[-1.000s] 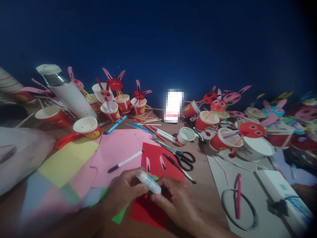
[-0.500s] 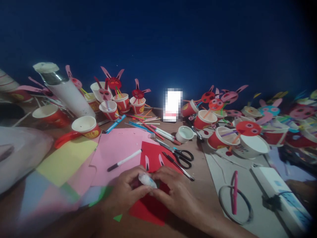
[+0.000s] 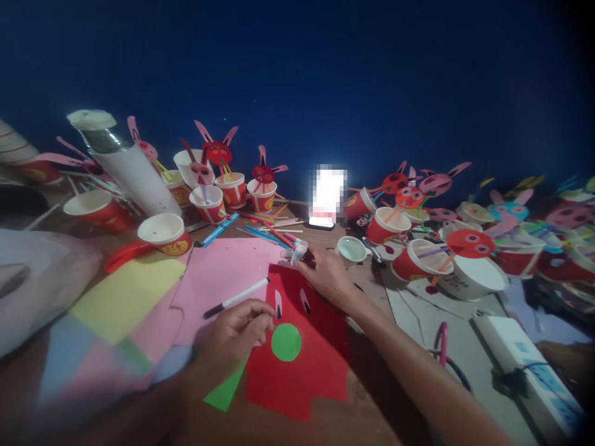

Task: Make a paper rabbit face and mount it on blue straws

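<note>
My right hand (image 3: 328, 272) reaches forward over the top edge of the red paper (image 3: 320, 353), closed around a small clear glue bottle (image 3: 300, 250). Near the paper's left side is my left hand (image 3: 244, 328), its fingers curled in and nothing visible in them. A green paper circle (image 3: 286, 342) lies on the red sheet, below two small pink-and-black ear shapes (image 3: 305, 301). A white marker with a black end (image 3: 236, 298) rests on the pink paper (image 3: 218, 266) beyond my left hand. My right hand and forearm cover the scissors and pen.
Red paper cups (image 3: 165, 238) with paper animal faces stand along the back and right. A lit phone (image 3: 328, 195) leans at the back. Behind my right hand is a small white cup (image 3: 351, 249). A power strip (image 3: 527, 371) lies at right, a thermos (image 3: 134, 170) leans at left.
My right hand has carried the glue bottle from between both hands forward to the paper's far edge. My left hand has let go of it and drawn left, uncovering the green circle.
</note>
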`<state>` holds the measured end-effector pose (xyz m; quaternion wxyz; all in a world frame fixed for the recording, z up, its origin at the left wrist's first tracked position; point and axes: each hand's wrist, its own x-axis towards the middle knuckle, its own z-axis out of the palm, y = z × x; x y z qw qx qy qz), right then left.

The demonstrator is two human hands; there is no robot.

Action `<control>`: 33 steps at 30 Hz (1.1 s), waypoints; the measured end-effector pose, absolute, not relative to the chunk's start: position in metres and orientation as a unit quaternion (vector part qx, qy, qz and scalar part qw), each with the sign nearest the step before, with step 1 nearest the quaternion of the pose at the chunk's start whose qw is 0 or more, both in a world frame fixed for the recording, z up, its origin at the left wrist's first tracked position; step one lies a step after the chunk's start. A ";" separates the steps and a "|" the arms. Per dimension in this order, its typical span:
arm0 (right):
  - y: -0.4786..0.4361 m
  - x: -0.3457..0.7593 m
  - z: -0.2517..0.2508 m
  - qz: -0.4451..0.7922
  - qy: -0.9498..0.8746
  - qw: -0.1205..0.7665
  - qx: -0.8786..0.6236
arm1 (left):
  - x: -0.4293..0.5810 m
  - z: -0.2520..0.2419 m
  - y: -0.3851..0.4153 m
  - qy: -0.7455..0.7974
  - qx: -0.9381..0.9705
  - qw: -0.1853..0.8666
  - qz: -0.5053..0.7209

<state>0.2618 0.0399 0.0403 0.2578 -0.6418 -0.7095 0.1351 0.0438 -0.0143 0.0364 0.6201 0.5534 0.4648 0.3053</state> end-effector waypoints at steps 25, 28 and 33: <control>0.049 0.251 0.020 0.113 -0.739 0.210 -0.630 | 0.038 0.028 -0.010 0.489 0.582 0.594 0.262; 0.043 0.257 0.023 0.104 -0.735 0.217 -0.634 | 0.038 0.031 -0.009 0.489 0.573 0.603 0.263; 0.022 0.265 0.025 0.094 -0.745 0.229 -0.620 | 0.039 0.033 -0.008 0.477 0.572 0.609 0.275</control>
